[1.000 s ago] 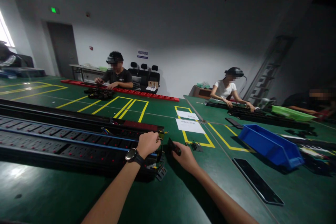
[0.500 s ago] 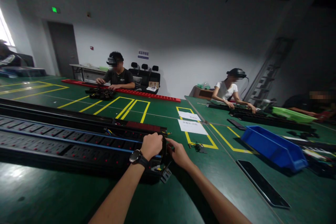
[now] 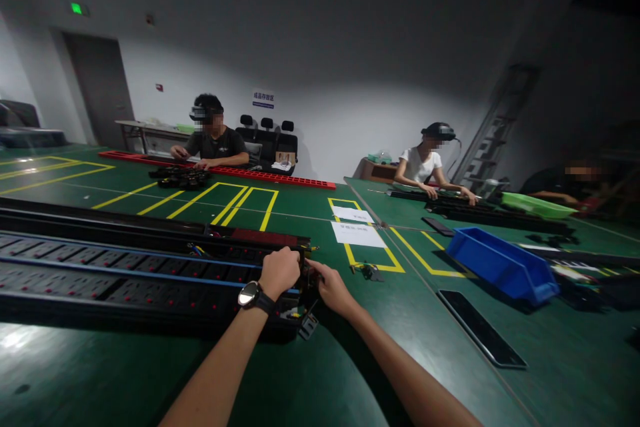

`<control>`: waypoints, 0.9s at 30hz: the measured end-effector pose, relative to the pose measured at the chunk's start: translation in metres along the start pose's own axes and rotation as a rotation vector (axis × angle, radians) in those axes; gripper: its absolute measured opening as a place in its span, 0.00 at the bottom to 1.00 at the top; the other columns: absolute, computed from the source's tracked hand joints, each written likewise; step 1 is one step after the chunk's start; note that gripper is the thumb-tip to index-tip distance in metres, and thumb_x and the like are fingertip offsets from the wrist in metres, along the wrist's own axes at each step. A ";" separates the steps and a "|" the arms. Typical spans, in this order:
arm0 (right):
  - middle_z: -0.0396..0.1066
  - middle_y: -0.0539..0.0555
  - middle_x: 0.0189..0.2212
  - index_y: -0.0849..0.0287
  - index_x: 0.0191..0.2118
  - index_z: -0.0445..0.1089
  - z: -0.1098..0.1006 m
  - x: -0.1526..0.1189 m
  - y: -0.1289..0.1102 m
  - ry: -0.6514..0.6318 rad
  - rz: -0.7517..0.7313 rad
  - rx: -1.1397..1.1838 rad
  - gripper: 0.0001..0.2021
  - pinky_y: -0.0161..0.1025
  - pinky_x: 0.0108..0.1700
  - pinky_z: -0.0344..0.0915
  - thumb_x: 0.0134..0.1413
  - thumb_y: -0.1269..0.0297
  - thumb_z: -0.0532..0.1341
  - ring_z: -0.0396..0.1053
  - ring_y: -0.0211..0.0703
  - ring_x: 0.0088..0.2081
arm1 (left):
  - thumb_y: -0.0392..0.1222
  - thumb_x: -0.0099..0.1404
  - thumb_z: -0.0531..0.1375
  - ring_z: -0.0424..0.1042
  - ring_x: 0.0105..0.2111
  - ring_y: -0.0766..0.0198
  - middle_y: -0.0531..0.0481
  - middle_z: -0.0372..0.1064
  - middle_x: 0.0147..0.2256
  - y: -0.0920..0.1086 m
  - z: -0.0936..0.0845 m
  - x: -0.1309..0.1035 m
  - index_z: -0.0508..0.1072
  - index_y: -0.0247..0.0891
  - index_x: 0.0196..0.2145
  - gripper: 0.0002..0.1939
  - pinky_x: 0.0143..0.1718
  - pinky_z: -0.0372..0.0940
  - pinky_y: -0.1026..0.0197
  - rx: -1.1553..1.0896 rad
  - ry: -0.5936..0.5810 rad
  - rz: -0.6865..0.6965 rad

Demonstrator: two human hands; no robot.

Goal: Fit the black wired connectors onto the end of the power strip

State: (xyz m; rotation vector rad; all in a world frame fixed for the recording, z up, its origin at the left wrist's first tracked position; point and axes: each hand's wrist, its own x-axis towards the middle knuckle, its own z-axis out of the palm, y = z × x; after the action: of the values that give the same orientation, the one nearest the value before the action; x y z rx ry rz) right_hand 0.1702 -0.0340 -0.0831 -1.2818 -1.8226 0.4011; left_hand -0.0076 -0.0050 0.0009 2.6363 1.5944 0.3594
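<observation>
Several long black power strips [image 3: 145, 303], with rows of sockets and small red switches, lie side by side across the left of the table. My left hand [image 3: 281, 272], with a watch on its wrist, is closed at their right end. Its fingertips are hidden behind the knuckles. My right hand [image 3: 333, 287] meets it from the right, thumb and forefinger closed at a small dark part by the strip end. What exactly the fingers hold is hidden. Just below them, a grey metal bracket [image 3: 309, 325] juts out at an angle, beside short yellow wires.
Right of my hands lie a blue bin [image 3: 500, 263], a dark flat tablet-like device [image 3: 480, 327] and paper sheets [image 3: 357, 235]. A small wired part [image 3: 369, 271] rests by the yellow tape. Across the green table, co-workers [image 3: 217, 140] handle black parts.
The whole view has shifted slightly, so things appear further left and a little higher. Both hands stay closed together at the strips' right end, with little visible change in their grip.
</observation>
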 end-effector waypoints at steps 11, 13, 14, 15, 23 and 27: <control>0.77 0.56 0.31 0.57 0.46 0.76 -0.080 0.002 0.033 0.466 0.336 -0.457 0.15 0.38 0.35 0.63 0.61 0.61 0.54 0.73 0.47 0.32 | 0.37 0.69 0.49 0.78 0.43 0.50 0.42 0.77 0.45 -0.001 -0.001 0.002 0.79 0.44 0.44 0.19 0.44 0.68 0.53 -0.007 -0.007 -0.019; 0.76 0.58 0.30 0.56 0.47 0.76 -0.102 -0.006 0.050 0.527 0.449 -0.571 0.15 0.39 0.33 0.61 0.62 0.60 0.54 0.72 0.48 0.31 | 0.37 0.69 0.49 0.78 0.43 0.51 0.43 0.77 0.45 -0.001 -0.002 0.003 0.80 0.44 0.43 0.19 0.44 0.68 0.53 -0.006 -0.006 -0.012; 0.75 0.58 0.30 0.56 0.46 0.77 -0.110 -0.010 0.058 0.532 0.476 -0.603 0.16 0.39 0.33 0.61 0.62 0.60 0.54 0.72 0.48 0.31 | 0.37 0.69 0.49 0.78 0.43 0.51 0.43 0.78 0.45 -0.001 -0.001 0.003 0.80 0.44 0.43 0.19 0.44 0.68 0.53 -0.005 -0.005 -0.010; 0.75 0.57 0.30 0.56 0.46 0.77 -0.116 -0.013 0.065 0.511 0.475 -0.624 0.16 0.40 0.34 0.62 0.62 0.60 0.54 0.71 0.49 0.32 | 0.38 0.69 0.49 0.78 0.42 0.51 0.43 0.78 0.45 -0.001 -0.001 0.003 0.80 0.44 0.43 0.19 0.44 0.68 0.54 -0.003 -0.003 -0.010; 0.73 0.59 0.40 0.52 0.40 0.81 -0.106 -0.008 0.057 0.215 0.128 -0.799 0.13 0.45 0.48 0.61 0.55 0.68 0.59 0.65 0.52 0.46 | 0.39 0.69 0.48 0.78 0.43 0.50 0.43 0.78 0.46 0.000 -0.005 0.003 0.80 0.45 0.43 0.19 0.44 0.68 0.52 0.008 -0.021 -0.017; 0.75 0.60 0.40 0.53 0.36 0.81 -0.097 -0.006 0.043 0.115 0.136 -0.860 0.10 0.47 0.48 0.57 0.56 0.68 0.61 0.65 0.55 0.46 | 0.39 0.70 0.48 0.78 0.43 0.51 0.44 0.78 0.46 0.000 -0.007 0.002 0.79 0.45 0.43 0.19 0.45 0.68 0.52 0.005 -0.032 -0.014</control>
State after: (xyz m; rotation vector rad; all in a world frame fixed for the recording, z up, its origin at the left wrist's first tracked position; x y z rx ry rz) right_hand 0.2730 -0.0406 -0.0576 -1.9489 -1.8692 -0.4433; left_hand -0.0081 -0.0039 0.0082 2.6189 1.6056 0.3117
